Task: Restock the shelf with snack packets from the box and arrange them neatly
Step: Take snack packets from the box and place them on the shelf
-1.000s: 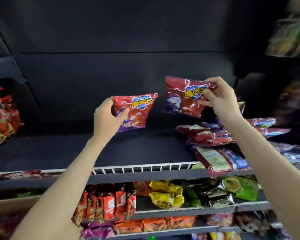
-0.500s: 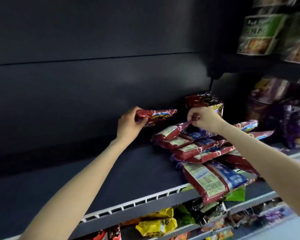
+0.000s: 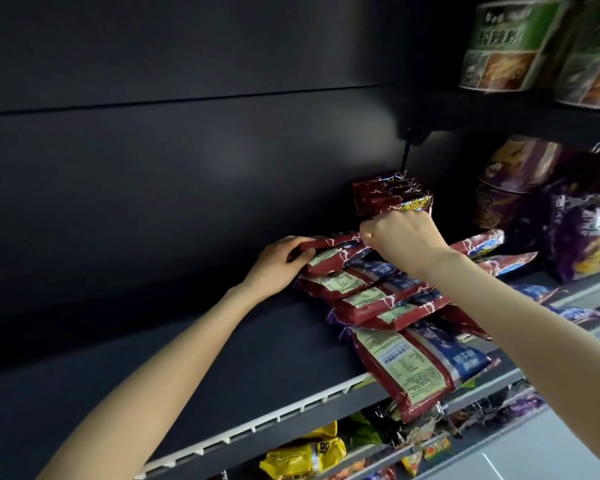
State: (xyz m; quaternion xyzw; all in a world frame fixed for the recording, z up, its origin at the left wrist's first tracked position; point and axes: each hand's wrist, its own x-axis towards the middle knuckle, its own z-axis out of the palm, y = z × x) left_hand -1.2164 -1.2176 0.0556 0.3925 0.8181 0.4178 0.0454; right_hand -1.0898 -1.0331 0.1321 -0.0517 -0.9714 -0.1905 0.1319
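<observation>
Two hands engaged: left hand (image 3: 280,263) gripping top red packet (image 3: 329,249) on row's rear end on shelf (image 3: 222,358), right hand (image 3: 400,237) curled, contents indiscernible; advised: lay flat, edges squared, overlap even.

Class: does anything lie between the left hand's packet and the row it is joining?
Nothing visible. The left hand grips the red packet already lying on the back of the row of packets. The right hand touches the packet's other end.
</observation>
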